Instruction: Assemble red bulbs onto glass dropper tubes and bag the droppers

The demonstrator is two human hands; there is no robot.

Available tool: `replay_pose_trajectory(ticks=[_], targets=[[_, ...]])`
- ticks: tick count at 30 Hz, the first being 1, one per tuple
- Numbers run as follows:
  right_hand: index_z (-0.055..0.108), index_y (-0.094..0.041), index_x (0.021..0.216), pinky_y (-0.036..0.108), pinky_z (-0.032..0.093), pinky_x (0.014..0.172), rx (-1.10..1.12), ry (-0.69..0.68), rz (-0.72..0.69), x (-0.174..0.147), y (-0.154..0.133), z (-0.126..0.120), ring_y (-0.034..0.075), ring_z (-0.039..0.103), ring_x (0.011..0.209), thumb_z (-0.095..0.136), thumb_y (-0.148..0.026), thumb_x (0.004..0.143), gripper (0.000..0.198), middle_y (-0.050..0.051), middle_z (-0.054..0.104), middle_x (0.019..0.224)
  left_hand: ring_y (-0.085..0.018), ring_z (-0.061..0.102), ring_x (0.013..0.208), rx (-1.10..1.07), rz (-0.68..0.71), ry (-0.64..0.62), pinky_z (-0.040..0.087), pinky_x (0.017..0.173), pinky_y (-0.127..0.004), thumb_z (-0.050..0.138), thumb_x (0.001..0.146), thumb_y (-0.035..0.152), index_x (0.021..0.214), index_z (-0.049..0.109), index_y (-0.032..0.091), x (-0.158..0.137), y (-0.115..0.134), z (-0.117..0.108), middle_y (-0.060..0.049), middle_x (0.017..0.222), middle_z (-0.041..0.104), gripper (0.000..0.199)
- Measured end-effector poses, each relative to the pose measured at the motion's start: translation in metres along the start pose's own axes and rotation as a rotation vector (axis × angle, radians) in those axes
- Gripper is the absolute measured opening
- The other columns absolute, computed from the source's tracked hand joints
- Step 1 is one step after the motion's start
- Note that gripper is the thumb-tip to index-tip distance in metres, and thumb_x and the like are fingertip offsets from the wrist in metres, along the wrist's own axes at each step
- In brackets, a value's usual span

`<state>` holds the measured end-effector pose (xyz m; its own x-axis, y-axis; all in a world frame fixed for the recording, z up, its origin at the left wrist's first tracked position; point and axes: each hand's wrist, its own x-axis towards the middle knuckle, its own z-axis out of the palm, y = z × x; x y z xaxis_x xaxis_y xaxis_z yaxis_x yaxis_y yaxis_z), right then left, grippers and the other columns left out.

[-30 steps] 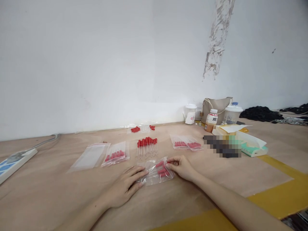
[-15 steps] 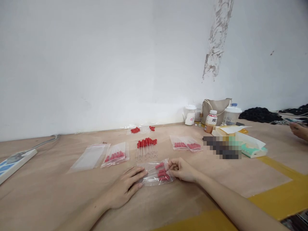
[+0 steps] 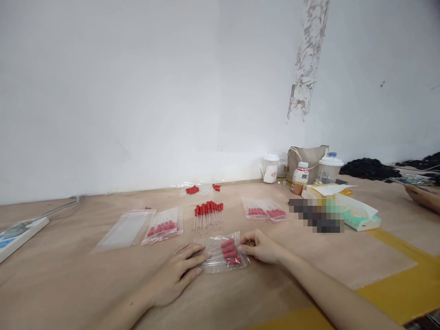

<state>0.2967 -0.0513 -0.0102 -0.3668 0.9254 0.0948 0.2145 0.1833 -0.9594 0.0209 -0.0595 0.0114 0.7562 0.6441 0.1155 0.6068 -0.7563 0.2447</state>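
Observation:
A clear zip-lock bag lies in front of me with several red-bulbed droppers inside, bulbs to the right and thin stems to the left. My left hand rests flat, fingers stretched out, its fingertips on the bag's left end. At the bag's right edge, my right hand has thumb and fingers pinched together on the plastic. Just behind is a row of loose droppers, red bulbs facing the wall. Another filled bag lies to the left, beside flat, unfilled bags.
More filled bags lie to the right. Loose red bulbs sit on plastic near the wall. Further right are a bottle, lidded cups, a tissue pack and another person's hand. A power strip is at far left.
The droppers inside the bag have shifted into a more even row, bulbs side by side. My right hand stays at the bag's right edge and my left hand has barely moved.

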Motion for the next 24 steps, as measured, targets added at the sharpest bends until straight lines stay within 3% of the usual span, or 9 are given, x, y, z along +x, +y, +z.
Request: replay_pose_trajectory(ticks=[5, 8, 11, 15, 19, 22, 24], targets=[[0.055, -0.014, 0.068, 0.016, 0.027, 0.034, -0.074, 0.177, 0.154, 0.007, 0.003, -0.009, 0.004, 0.036, 0.034, 0.057, -0.031, 0.067, 0.017, -0.005, 0.051, 0.048, -0.021, 0.031, 0.122, -0.025, -0.026, 0.016, 0.027, 0.100, -0.043, 0.031, 0.090, 0.036, 0.127, 0.031, 0.039, -0.001, 0.000, 0.002, 0.004, 0.135, 0.033, 0.037], [0.051, -0.015, 0.069, 0.016, 0.030, 0.034, -0.243, 0.300, 0.227, 0.025, 0.001, -0.014, 0.006, 0.042, 0.034, 0.053, -0.023, 0.070, 0.008, -0.006, 0.049, 0.042, -0.022, 0.032, 0.121, -0.062, -0.040, 0.041, 0.030, 0.099, -0.042, 0.033, 0.090, 0.036, 0.126, 0.035, 0.038, -0.002, 0.000, 0.004, 0.004, 0.136, 0.031, 0.036], [0.052, -0.015, 0.076, 0.017, 0.037, 0.043, -0.448, 0.429, 0.260, 0.052, -0.008, -0.016, 0.009, 0.053, 0.045, 0.053, -0.016, 0.066, 0.009, -0.002, 0.057, 0.052, -0.022, 0.034, 0.121, -0.090, -0.033, 0.061, 0.032, 0.098, -0.041, 0.035, 0.089, 0.035, 0.122, 0.041, 0.038, -0.003, 0.000, 0.004, 0.004, 0.136, 0.031, 0.034], [0.054, -0.014, 0.084, 0.021, 0.041, 0.058, -0.531, 0.542, 0.297, 0.096, -0.017, -0.012, 0.018, 0.059, 0.077, 0.054, -0.017, 0.061, 0.023, 0.009, 0.064, 0.085, -0.023, 0.033, 0.121, -0.098, -0.018, 0.085, 0.032, 0.098, -0.041, 0.038, 0.088, 0.034, 0.119, 0.045, 0.038, -0.003, 0.002, 0.003, 0.004, 0.134, 0.033, 0.032], [0.055, -0.008, 0.092, 0.029, 0.043, 0.063, -0.555, 0.566, 0.375, 0.132, -0.016, -0.004, 0.029, 0.057, 0.089, 0.055, -0.013, 0.056, 0.037, 0.021, 0.059, 0.099, -0.021, 0.034, 0.120, -0.121, 0.009, 0.115, 0.032, 0.099, -0.038, 0.040, 0.087, 0.033, 0.114, 0.050, 0.033, -0.004, 0.000, 0.005, 0.001, 0.131, 0.038, 0.029], [0.058, -0.005, 0.085, 0.032, 0.043, 0.061, -0.529, 0.527, 0.359, 0.149, -0.011, -0.002, 0.034, 0.057, 0.085, 0.055, -0.004, 0.050, 0.035, 0.024, 0.061, 0.087, -0.021, 0.036, 0.119, -0.137, 0.021, 0.135, 0.032, 0.099, -0.038, 0.041, 0.086, 0.032, 0.113, 0.051, 0.030, -0.005, -0.002, 0.006, 0.000, 0.130, 0.040, 0.029], [0.060, -0.007, 0.080, 0.032, 0.043, 0.059, -0.476, 0.478, 0.260, 0.156, -0.007, -0.001, 0.033, 0.058, 0.082, 0.055, -0.001, 0.048, 0.032, 0.022, 0.063, 0.078, -0.021, 0.035, 0.120, -0.122, 0.022, 0.114, 0.031, 0.100, -0.038, 0.040, 0.087, 0.033, 0.117, 0.048, 0.031, -0.005, -0.001, 0.004, 0.000, 0.131, 0.039, 0.031]])
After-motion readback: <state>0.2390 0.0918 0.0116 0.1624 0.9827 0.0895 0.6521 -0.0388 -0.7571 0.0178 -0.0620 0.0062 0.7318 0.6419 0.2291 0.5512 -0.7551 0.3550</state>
